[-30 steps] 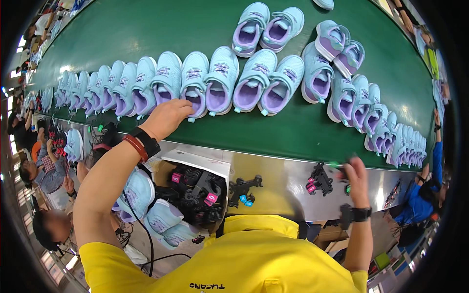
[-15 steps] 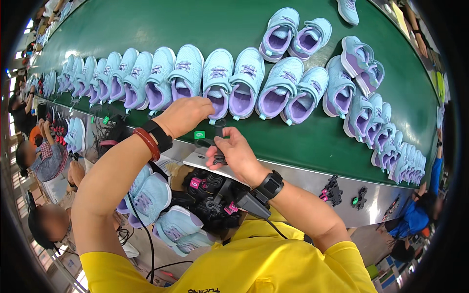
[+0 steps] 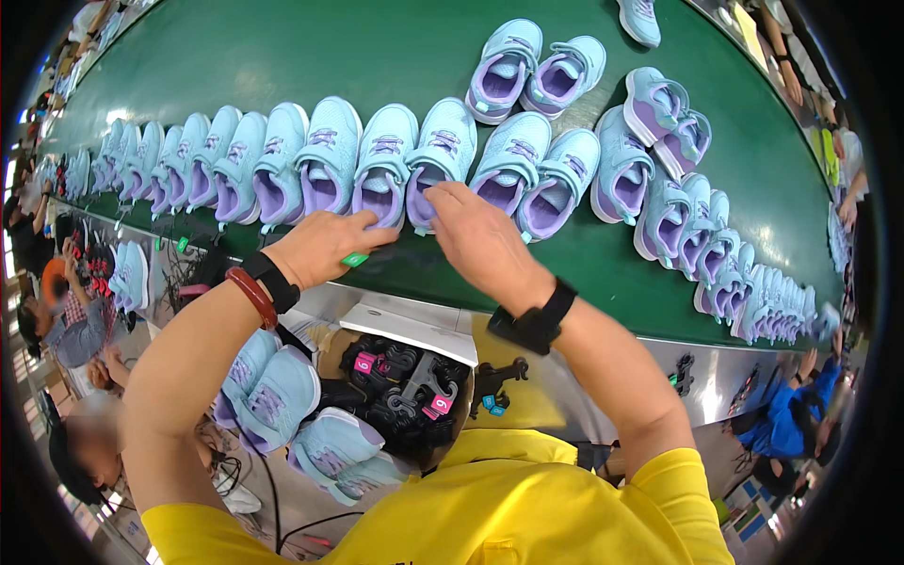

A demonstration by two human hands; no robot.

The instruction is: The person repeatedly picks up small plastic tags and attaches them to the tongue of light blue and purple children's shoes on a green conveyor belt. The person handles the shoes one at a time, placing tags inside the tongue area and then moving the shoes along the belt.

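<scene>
My left hand (image 3: pixel 331 247) is closed at the heel of a light blue sneaker (image 3: pixel 386 141) with lilac lining. A green tag (image 3: pixel 355 259) sticks out under its fingers; the black plastic shoe hanger it belongs to is mostly hidden by the hand. My right hand (image 3: pixel 485 235) has its fingers bent into the opening of the neighbouring sneaker (image 3: pixel 443 141), gripping near its heel; the fingertips are partly hidden. Both shoes stand side by side on the green belt (image 3: pixel 311 61), toes pointing away from me.
Rows of matching sneakers (image 3: pixel 278 155) run left and right along the belt. Below its metal edge stands a box (image 3: pixel 452 341) of black hangers (image 3: pixel 405 377). More sneakers (image 3: pixel 273 395) are beside the box. Co-workers sit at the left (image 3: pixel 71 325) and right (image 3: pixel 796 405).
My right hand has moved from the black hanger up to the sneaker's opening. My left hand has shifted left and down, with the green tag now beneath its fingers. The view has turned slightly.
</scene>
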